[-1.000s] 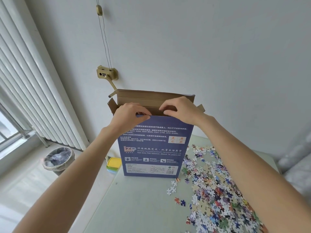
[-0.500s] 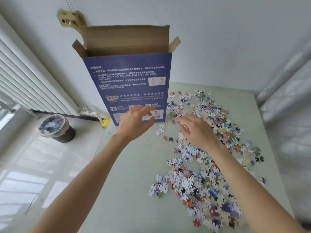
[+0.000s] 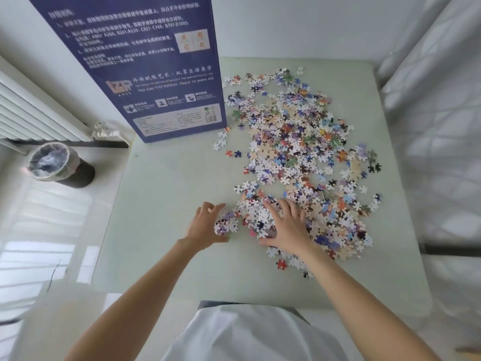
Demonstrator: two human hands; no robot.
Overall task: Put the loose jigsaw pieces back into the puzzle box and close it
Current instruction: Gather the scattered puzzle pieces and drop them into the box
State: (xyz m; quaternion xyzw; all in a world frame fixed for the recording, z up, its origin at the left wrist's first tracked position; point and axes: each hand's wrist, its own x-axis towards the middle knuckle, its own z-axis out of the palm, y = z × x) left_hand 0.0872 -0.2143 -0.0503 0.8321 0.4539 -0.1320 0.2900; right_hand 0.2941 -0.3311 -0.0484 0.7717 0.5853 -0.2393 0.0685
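A: Nearest first. Your left hand (image 3: pixel 205 226) sits on the tabletop (image 3: pixel 161 204) at the near-left edge of the jigsaw pieces (image 3: pixel 294 152). Grip?

B: Fingers spread and slightly curved round a small clump, touching it. Wide, nothing pinched.

A: Your right hand (image 3: pixel 287 225)?

B: Flat on the near end of the pile, fingers splayed, palm down. Wide too, pressing on pieces, not clutching any that I can see. A few strays lie near your right wrist.

A: Further out?

B: The pile spreads over the right half of the tabletop to its far edge. The puzzle box (image 3: pixel 145 69) stands upright at the far left, blue printed face toward you, top out of frame. Can't tell whether it's closed.

A: Off the tabletop?

B: Lined bin (image 3: pixel 56 165) on the floor at left, radiator (image 3: pixel 31 110) behind it.
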